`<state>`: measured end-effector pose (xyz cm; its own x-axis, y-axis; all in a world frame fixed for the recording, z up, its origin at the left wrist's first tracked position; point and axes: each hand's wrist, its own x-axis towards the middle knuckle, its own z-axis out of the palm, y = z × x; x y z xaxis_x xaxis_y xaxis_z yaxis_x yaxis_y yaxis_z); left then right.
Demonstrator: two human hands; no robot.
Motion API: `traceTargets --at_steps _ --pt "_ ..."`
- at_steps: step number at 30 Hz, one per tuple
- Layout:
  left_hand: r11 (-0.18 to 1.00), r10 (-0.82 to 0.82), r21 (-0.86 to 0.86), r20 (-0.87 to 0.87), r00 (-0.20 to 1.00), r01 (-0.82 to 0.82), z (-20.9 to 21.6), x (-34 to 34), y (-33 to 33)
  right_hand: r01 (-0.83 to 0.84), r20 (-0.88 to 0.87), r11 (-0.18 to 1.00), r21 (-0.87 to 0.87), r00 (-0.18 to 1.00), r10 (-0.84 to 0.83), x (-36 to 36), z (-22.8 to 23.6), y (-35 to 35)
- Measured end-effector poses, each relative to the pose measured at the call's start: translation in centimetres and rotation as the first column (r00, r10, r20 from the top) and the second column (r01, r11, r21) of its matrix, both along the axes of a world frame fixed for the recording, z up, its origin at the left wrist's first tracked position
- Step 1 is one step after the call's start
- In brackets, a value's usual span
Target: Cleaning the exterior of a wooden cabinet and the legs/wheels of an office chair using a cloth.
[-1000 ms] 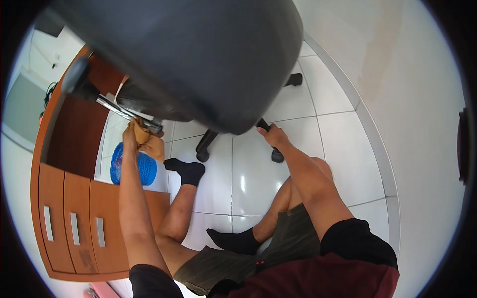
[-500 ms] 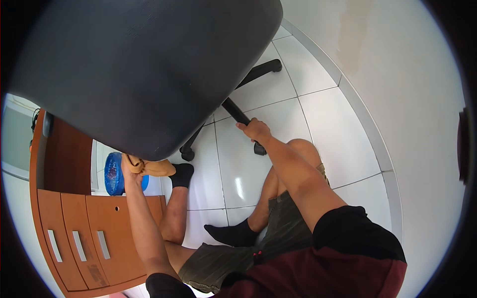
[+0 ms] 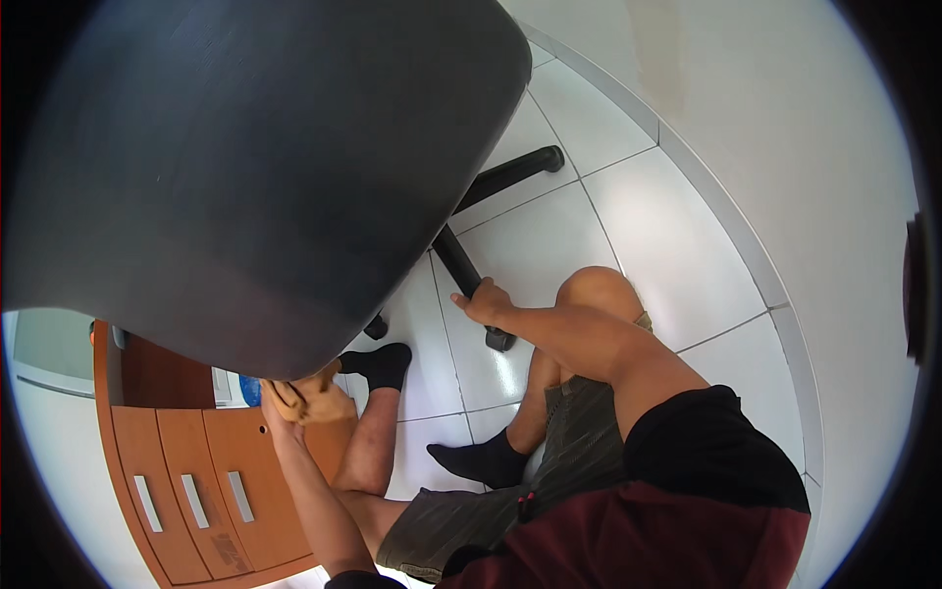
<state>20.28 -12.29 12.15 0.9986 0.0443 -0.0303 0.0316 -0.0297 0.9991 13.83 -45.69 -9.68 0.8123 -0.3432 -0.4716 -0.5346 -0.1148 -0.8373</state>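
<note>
The left hand [image 3: 283, 420] grips a cloth [image 3: 319, 401] at the near edge of the chair [image 3: 245, 167]; the right hand [image 3: 483, 301] is closed round a leg [image 3: 457, 258], apparently steadying it on the floor [image 3: 535, 245].

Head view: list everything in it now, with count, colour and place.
chair: 1, black, upper left
chair legs: 2 clear, black, under chair
cloth: 1, tan, lower left
cabinet: 1, brown, lower left
handles: 3, silver, on cabinet
mostly hidden thing: 1, blue, beside cloth
panel: 1, grey-green, far left
floor: 1, white, centre
wall: 1, white, right
shape: 1, dark, right edge
socks: 2, black, centre
shorts: 1, dark green, lower centre
shirt: 1, maroon-black, bottom
left hand: 1, bare, holding cloth
right hand: 1, bare, round chair leg
</note>
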Motion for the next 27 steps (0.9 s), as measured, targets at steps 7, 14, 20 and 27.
traceTargets --at_steps 7,14,20,27 --pt "0.993 -0.003 -0.119 -0.084 0.996 -0.007 -1.1 -6.9 -2.9 -0.731 0.001 0.581 -0.358 0.622 0.783 2.9 0.0 -1.4" --pt "0.999 0.027 0.019 0.05 0.998 -0.028 1.0 -7.9 -7.0 0.232 0.369 0.579 -0.782 0.921 0.13 7.1 4.8 -11.4" --pt "0.963 -0.062 0.268 0.139 0.988 0.023 0.9 -8.2 -7.5 -0.081 0.025 0.555 -0.828 0.983 0.181 7.2 3.4 -18.2" --pt "0.986 0.012 0.161 0.136 0.991 -0.034 -2.7 -6.0 -10.1 -0.433 -0.227 0.546 -0.717 0.886 0.405 7.1 2.9 -22.0"
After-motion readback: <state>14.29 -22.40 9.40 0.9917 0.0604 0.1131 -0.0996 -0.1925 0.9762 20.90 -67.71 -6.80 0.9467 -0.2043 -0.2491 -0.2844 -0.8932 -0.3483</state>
